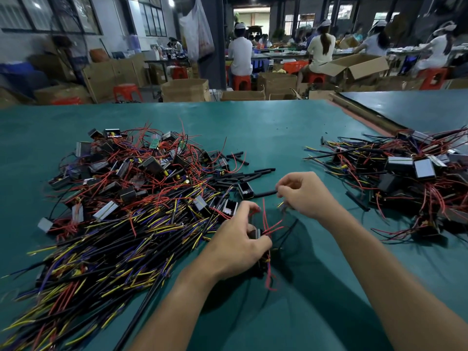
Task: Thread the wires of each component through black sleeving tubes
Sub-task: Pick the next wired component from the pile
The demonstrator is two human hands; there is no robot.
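Note:
My left hand (239, 239) grips a small black component (255, 233) near the middle of the green table (266, 127). Its red wires (272, 225) stick out up and to the right, and more red wire hangs below the hand. My right hand (304, 193) is just above and to the right, pinching one end of a black sleeving tube (264, 193) that points left. A thin black wire (288, 228) runs between the two hands. Part of the component is hidden under my fingers.
A big heap of components with red, yellow, purple and black wires (121, 198) fills the left side. Loose black tubes (243, 173) lie behind the hands. A second heap (405, 178) sits at the right. Seated people, cardboard boxes and red stools are beyond the table.

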